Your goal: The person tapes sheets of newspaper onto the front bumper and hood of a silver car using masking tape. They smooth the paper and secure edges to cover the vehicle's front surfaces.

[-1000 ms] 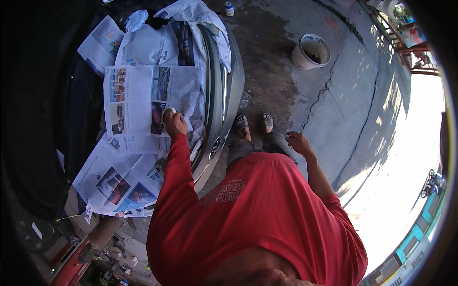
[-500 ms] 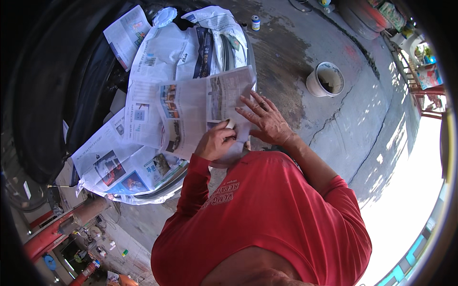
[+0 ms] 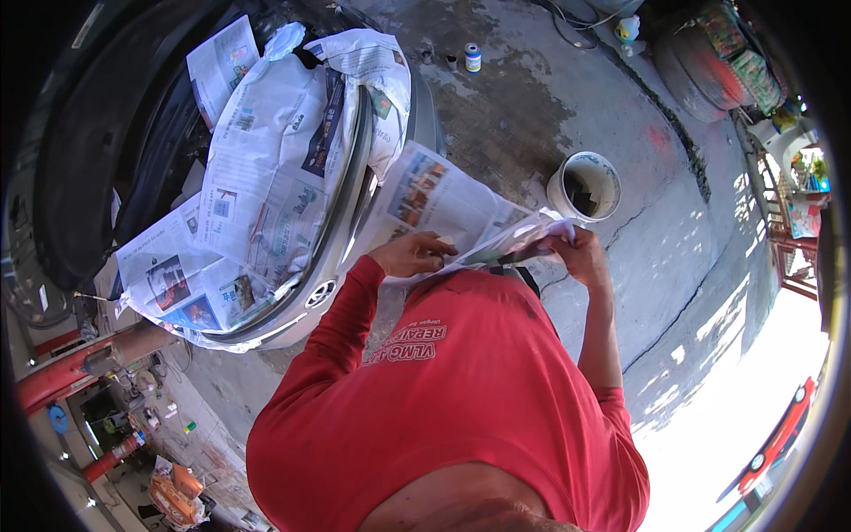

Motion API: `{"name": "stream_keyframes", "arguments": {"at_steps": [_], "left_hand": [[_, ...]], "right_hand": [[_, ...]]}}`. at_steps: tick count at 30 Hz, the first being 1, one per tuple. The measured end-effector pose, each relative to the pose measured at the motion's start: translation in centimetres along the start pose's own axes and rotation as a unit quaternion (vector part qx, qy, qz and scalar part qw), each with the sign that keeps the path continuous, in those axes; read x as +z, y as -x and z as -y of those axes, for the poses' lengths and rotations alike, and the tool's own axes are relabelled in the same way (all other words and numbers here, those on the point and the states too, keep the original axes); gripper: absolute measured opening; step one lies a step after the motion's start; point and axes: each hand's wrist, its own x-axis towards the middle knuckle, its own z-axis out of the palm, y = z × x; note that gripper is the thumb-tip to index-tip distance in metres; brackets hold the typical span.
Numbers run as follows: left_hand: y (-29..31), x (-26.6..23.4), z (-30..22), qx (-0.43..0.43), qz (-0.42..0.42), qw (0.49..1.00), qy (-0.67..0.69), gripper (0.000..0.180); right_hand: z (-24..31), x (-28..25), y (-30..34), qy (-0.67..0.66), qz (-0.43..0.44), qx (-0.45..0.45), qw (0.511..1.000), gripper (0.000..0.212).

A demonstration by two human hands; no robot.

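A loose newspaper sheet (image 3: 461, 208) hangs in front of my red shirt, creased and folded over on its right side. My right hand (image 3: 583, 257) is closed on its right edge, where the paper bunches up. My left hand (image 3: 412, 255) lies with curled fingers at the sheet's lower left edge, gripping it. A pale bit shows at the left fingertips; whether it is the roll seen there before, I cannot make out. Left of the sheet, overlapping newspapers (image 3: 257, 177) cover a car's end panel (image 3: 306, 310), which has a round emblem.
On the concrete floor stand a white bucket (image 3: 605, 191) with dark contents and a small blue-and-white can (image 3: 472, 58). Stacked tyres (image 3: 691, 71) are at the far right. A red post-like bar (image 3: 106, 355) and an orange item (image 3: 177, 496) lie at lower left.
The loose sheet has come off the covered car panel and moved right, toward my body. My right hand has gone from lying flat on it to gripping its edge.
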Motion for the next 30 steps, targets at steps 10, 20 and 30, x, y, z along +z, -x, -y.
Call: {"name": "stream_keyframes", "arguments": {"at_steps": [10, 20, 30], "left_hand": [[-14.2, -1.9, -7.6, 0.008, -0.014, 1.000, -0.016, 0.065], [-33.3, -15.9, -12.0, 0.142, -0.055, 0.984, -0.089, 0.033], [-43.7, -28.4, -17.9, 0.097, -0.142, 0.981, -0.088, 0.033]], "right_hand": [[-0.3, -15.5, -8.9, -0.015, -0.074, 0.084, 0.994, 0.020], [11.9, -22.4, -28.5, 0.175, -0.045, -0.055, 0.982, 0.022], [19.3, -30.4, -47.7, 0.105, -0.074, -0.182, 0.975, 0.015]]}}
